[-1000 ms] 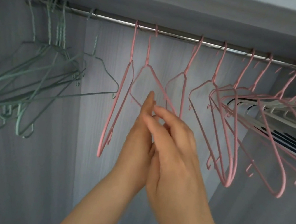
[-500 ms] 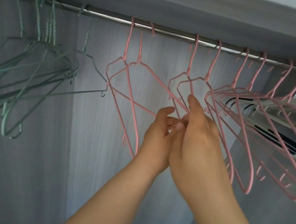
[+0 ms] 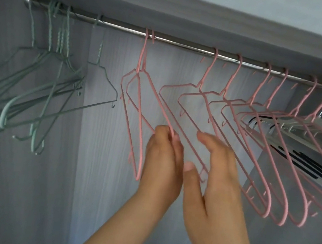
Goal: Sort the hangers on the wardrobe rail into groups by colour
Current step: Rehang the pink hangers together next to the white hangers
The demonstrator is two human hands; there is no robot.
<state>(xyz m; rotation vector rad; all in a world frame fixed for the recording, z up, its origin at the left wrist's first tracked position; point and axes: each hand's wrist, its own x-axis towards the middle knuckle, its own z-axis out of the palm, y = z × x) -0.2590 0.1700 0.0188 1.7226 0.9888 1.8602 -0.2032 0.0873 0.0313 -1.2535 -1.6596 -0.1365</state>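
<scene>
Head: pink hangers (image 3: 250,100) on rail (image 3: 178,44)

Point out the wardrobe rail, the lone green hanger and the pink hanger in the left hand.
wardrobe rail (image 3: 178,43): head view, bare steel between hooks.
lone green hanger (image 3: 99,53): head view, twisted neck.
pink hanger (image 3: 160,103): head view, sloping arm above the left hand (image 3: 162,158) that grips it.

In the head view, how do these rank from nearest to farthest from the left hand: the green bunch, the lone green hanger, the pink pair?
1. pink pair, gripped by the left hand.
2. lone green hanger, further left.
3. green bunch, at the left end of the rail.
</scene>
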